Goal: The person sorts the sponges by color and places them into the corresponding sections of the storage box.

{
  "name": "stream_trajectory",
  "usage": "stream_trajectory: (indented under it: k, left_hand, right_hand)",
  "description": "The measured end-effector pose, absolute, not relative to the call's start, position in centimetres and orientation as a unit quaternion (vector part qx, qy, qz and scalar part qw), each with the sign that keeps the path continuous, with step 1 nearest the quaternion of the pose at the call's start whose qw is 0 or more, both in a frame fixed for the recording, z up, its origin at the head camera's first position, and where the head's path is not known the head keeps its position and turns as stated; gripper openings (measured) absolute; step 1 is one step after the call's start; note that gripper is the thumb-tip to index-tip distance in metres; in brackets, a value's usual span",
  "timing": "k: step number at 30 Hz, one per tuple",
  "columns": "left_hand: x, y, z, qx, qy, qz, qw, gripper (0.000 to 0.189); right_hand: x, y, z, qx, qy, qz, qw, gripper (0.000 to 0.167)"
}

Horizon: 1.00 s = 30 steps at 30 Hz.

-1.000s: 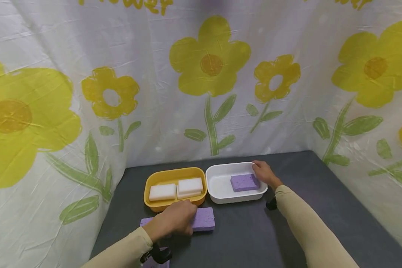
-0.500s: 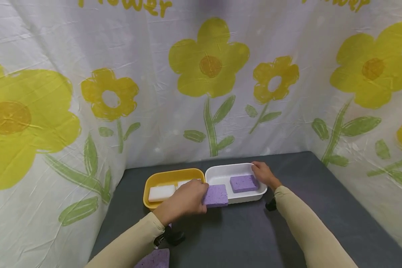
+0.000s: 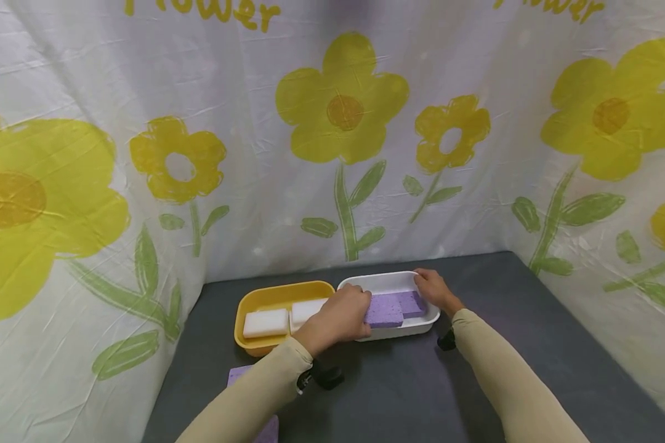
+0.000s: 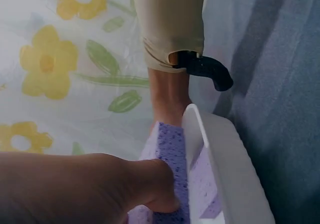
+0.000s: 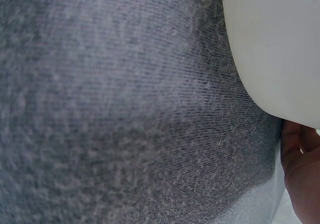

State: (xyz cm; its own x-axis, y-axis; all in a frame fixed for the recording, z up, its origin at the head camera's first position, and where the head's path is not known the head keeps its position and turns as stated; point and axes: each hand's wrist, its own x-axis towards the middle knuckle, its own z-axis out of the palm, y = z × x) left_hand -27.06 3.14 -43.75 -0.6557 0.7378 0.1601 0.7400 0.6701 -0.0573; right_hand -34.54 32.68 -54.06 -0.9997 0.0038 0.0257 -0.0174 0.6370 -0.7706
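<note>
My left hand (image 3: 340,315) pinches a purple sponge (image 3: 383,311) over the near left part of the white container (image 3: 400,331). In the left wrist view its thumb presses the sponge's pitted edge (image 4: 171,144), close by the container's rim. Inside the container lies another purple sponge (image 3: 412,304), partly covered by the held one. My right hand (image 3: 435,289) grips the container's right end. From the right wrist view, the fingers of the right hand (image 5: 301,169) are against the container's outer wall (image 5: 280,48), partly out of sight.
A yellow container (image 3: 249,344) stands against the white one's left side, with two white sponges (image 3: 266,323) in it. Nearer on the dark tabletop (image 3: 399,394) lie more purple sponges (image 3: 238,373), partly hidden by my left sleeve. A flowered curtain (image 3: 266,184) rises behind the table.
My left hand has carried the purple sponge from the table in front of the yellow container, right and away from me, to over the white container. The right hand keeps its hold.
</note>
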Motion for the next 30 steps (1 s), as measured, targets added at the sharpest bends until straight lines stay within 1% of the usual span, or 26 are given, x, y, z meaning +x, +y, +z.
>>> stream_trajectory:
  k: [6, 12, 18, 24, 26, 30]
  left_hand:
    - [-28.0, 5.3, -44.8, -0.399, -0.912, 0.011, 0.098, 0.044]
    - [-28.3, 6.7, -46.1, -0.374, -0.926, -0.009, 0.06, 0.052]
    - [-29.0, 7.6, -47.6, -0.362, -0.928, -0.046, 0.069, 0.043]
    - [-30.2, 8.3, -48.9, -0.365, -0.926, -0.064, 0.072, 0.039]
    - [-31.3, 8.7, -50.4, -0.366, -0.925, -0.073, 0.074, 0.039]
    - [-34.8, 9.9, -55.2, -0.368, -0.922, -0.097, 0.068, 0.045]
  right_hand:
    - [-34.6, 32.6, -54.2, 0.001, -0.904, 0.427, 0.01, 0.041]
    - [-34.4, 32.6, -54.3, 0.004, -0.906, 0.423, 0.011, 0.041]
    - [-34.4, 32.6, -54.2, 0.002, -0.905, 0.425, 0.02, 0.04]
    - [-34.5, 32.6, -54.1, -0.001, -0.904, 0.426, 0.019, 0.038]
    - [-34.5, 32.6, -54.1, 0.0, -0.904, 0.427, 0.016, 0.038]
    - [-34.6, 32.6, -54.1, 0.0, -0.903, 0.43, 0.017, 0.039]
